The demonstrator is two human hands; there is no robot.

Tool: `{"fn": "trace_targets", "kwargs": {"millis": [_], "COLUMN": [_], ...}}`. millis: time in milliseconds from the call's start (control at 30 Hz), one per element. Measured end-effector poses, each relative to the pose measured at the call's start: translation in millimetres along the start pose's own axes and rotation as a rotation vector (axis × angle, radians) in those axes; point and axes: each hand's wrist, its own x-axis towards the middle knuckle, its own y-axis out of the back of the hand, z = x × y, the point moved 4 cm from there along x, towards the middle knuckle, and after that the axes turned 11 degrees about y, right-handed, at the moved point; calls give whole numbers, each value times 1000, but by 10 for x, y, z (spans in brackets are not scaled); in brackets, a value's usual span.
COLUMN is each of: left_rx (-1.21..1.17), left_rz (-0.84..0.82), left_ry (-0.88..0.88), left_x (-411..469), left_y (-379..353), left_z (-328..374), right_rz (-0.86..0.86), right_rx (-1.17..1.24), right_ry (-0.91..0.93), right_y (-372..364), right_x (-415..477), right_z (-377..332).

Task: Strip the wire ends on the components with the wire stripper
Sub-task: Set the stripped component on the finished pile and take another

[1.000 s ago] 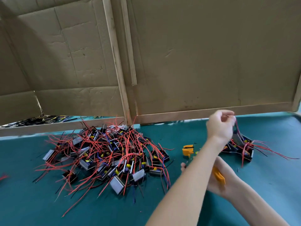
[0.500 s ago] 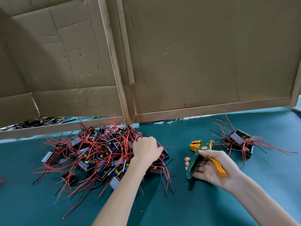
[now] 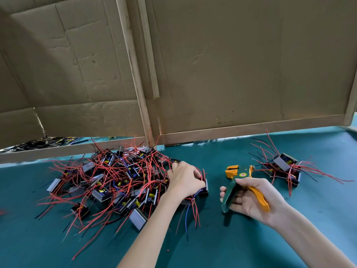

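Has the left hand [image 3: 185, 178] at the right edge of the big pile of components [image 3: 116, 182], knuckles up, fingers curled down round one black component [image 3: 204, 187] and its red wires. Holds the wire stripper [image 3: 239, 175] in the right hand [image 3: 249, 200], palm turned up, thumb laid across the top, fingers wrapped under the green handle, the orange handle lying along the heel of the palm. Points the stripper's orange head away, toward the cardboard wall [image 3: 231, 64], close over the green table mat [image 3: 231, 238]; cannot tell whether the tool touches the mat. Leaves a strip of bare mat between the two hands.

Shows a smaller cluster of components [image 3: 282, 165] to the right of the stripper's head, near it but apart, with red and black wires fanning out over the mat. Shows a tangle of dark and yellow loose wires [image 3: 38, 143] at far left, seen through the gap under the cardboard.
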Motion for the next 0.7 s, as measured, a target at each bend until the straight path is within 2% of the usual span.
{"fn": "trace_targets", "kwargs": {"millis": [100, 233, 433, 500, 567, 700], "left_rx": [-46, -290, -1114, -1417, -1522, -1571], "left_rz": [67, 70, -37, -78, -54, 25], "left_ry": [-40, 4, 170, 151, 122, 96], "left_x": [-35, -55, -79, -77, -79, -46], "left_y": [32, 239, 652, 708, 774, 873], "left_z": [38, 55, 0, -20, -67, -147], "right_rz": [-4, 5, 5, 0, -5, -12], "right_rx": [-4, -5, -5, -11, -20, -32], "right_ry": [3, 20, 24, 21, 19, 20], "right_y": [0, 13, 15, 9, 2, -7], "right_x": [0, 4, 6, 6, 7, 1], "right_z": [4, -14, -11, -1, 8, 14]}}
